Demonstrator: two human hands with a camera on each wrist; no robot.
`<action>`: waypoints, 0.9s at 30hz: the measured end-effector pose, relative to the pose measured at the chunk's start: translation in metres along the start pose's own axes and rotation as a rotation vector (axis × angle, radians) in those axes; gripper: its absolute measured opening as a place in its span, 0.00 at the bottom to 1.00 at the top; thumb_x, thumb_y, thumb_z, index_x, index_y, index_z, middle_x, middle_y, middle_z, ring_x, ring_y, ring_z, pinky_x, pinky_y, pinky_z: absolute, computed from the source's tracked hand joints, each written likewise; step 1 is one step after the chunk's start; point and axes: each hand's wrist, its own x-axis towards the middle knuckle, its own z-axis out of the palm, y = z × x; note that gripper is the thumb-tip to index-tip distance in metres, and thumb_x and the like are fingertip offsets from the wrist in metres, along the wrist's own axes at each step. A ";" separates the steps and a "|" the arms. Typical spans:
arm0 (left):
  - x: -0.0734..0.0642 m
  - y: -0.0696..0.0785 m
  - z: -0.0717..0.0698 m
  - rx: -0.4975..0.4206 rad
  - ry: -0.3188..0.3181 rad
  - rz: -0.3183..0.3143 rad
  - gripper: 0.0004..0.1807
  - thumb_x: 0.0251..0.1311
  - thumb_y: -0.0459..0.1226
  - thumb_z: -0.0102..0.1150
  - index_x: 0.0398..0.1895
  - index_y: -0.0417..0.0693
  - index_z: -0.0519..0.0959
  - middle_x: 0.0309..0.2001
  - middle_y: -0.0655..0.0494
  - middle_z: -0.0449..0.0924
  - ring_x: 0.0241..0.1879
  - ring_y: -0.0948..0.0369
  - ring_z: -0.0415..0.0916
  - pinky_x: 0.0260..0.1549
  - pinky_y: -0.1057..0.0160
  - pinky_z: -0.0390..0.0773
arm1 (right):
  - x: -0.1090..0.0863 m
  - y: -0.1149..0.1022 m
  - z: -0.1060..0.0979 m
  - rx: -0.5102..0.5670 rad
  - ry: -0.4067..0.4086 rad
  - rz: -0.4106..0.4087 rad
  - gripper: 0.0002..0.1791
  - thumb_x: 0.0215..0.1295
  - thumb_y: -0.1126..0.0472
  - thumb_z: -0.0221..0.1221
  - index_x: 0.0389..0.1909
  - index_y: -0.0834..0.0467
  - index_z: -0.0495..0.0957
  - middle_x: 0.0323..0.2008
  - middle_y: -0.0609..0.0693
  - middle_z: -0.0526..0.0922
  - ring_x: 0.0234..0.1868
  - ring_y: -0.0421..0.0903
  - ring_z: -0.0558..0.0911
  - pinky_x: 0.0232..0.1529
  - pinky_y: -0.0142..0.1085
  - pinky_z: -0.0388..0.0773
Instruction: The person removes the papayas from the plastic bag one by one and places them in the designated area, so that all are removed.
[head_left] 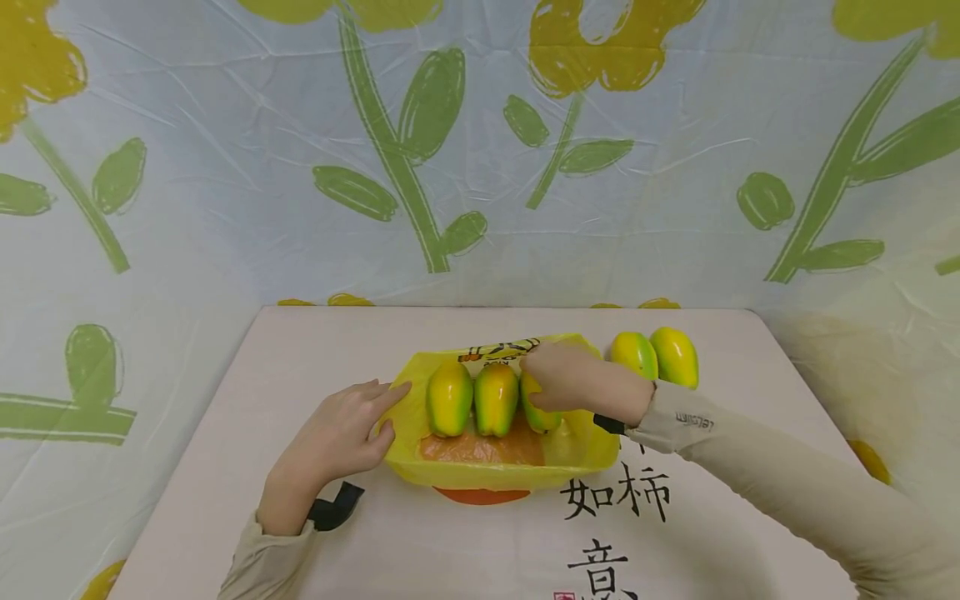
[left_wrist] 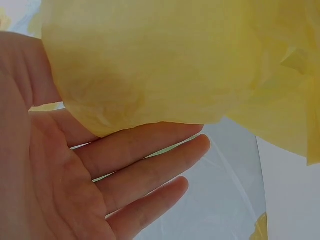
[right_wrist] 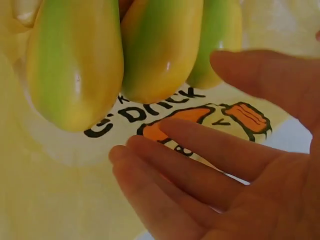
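A yellow plastic bag (head_left: pixel 412 462) with a printed duck lies spread open on the table. Inside it three yellow-green papayas stand in a row: a left one (head_left: pixel 449 400), a middle one (head_left: pixel 496 402) and a right one (head_left: pixel 542 410) partly covered by my right hand (head_left: pixel 573 379). In the right wrist view that hand (right_wrist: pixel 215 170) has its fingers extended over the bag's print, apart from the papayas. My left hand (head_left: pixel 341 433) touches the bag's left edge. The left wrist view shows its fingers (left_wrist: pixel 145 172) fairly straight, with yellow plastic hiding part of the thumb and index finger.
Two more papayas, a nearer one (head_left: pixel 633 354) and a farther-right one (head_left: pixel 674 357), lie at the table's back right. Black characters (head_left: pixel 645 492) mark the pale table (head_left: pixel 315 350). A flower-printed sheet (head_left: pixel 247 167) hangs behind the table.
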 end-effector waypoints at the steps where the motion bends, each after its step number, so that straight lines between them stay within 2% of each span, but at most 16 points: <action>1: 0.000 0.000 0.000 -0.001 -0.001 0.002 0.25 0.51 0.30 0.56 0.56 0.37 0.81 0.48 0.43 0.84 0.50 0.45 0.81 0.50 0.47 0.79 | 0.002 -0.001 0.001 0.000 -0.019 0.012 0.06 0.59 0.61 0.64 0.33 0.58 0.77 0.24 0.47 0.73 0.25 0.43 0.72 0.27 0.34 0.72; 6: 0.000 0.000 0.000 -0.008 -0.002 0.007 0.25 0.51 0.31 0.56 0.56 0.37 0.81 0.49 0.43 0.84 0.50 0.45 0.81 0.49 0.47 0.79 | 0.010 -0.007 0.010 0.012 -0.135 0.080 0.07 0.56 0.63 0.65 0.33 0.59 0.77 0.27 0.49 0.75 0.29 0.47 0.73 0.32 0.37 0.72; 9: 0.000 0.002 -0.001 -0.011 -0.003 0.005 0.25 0.51 0.31 0.56 0.56 0.36 0.80 0.49 0.43 0.84 0.50 0.45 0.81 0.50 0.47 0.79 | 0.014 -0.008 0.017 -0.004 -0.167 0.127 0.11 0.53 0.63 0.66 0.37 0.61 0.79 0.36 0.55 0.79 0.35 0.52 0.75 0.38 0.41 0.74; 12: 0.000 0.003 -0.002 -0.011 -0.004 0.004 0.25 0.51 0.31 0.57 0.56 0.36 0.80 0.49 0.43 0.84 0.50 0.45 0.81 0.50 0.47 0.79 | 0.017 -0.009 0.023 -0.033 -0.163 0.172 0.24 0.52 0.61 0.67 0.50 0.67 0.77 0.50 0.65 0.76 0.44 0.59 0.75 0.45 0.46 0.76; 14: 0.000 0.003 -0.002 -0.010 0.001 0.005 0.25 0.51 0.31 0.56 0.56 0.36 0.80 0.49 0.43 0.84 0.50 0.45 0.81 0.49 0.47 0.79 | 0.018 -0.008 0.026 -0.044 -0.152 0.189 0.32 0.52 0.60 0.68 0.57 0.70 0.73 0.56 0.69 0.72 0.48 0.63 0.75 0.46 0.48 0.78; 16: -0.001 0.003 -0.002 -0.009 0.004 0.006 0.26 0.51 0.31 0.56 0.57 0.36 0.80 0.48 0.43 0.84 0.50 0.44 0.81 0.49 0.47 0.80 | 0.018 -0.007 0.027 -0.050 -0.149 0.201 0.36 0.51 0.59 0.68 0.59 0.72 0.70 0.58 0.72 0.69 0.49 0.65 0.74 0.46 0.49 0.78; 22: 0.000 0.005 -0.002 -0.009 0.005 -0.001 0.29 0.50 0.31 0.56 0.60 0.35 0.77 0.42 0.43 0.85 0.49 0.44 0.81 0.48 0.48 0.80 | 0.018 -0.004 0.027 -0.027 -0.167 0.220 0.38 0.51 0.58 0.70 0.60 0.71 0.68 0.57 0.71 0.68 0.49 0.63 0.73 0.47 0.50 0.78; 27: 0.002 0.009 -0.001 0.009 0.003 -0.018 0.31 0.51 0.32 0.57 0.62 0.34 0.76 0.44 0.42 0.85 0.48 0.44 0.82 0.47 0.47 0.81 | 0.020 -0.002 0.028 -0.015 -0.201 0.231 0.43 0.51 0.58 0.71 0.65 0.70 0.65 0.59 0.71 0.67 0.51 0.63 0.72 0.48 0.49 0.77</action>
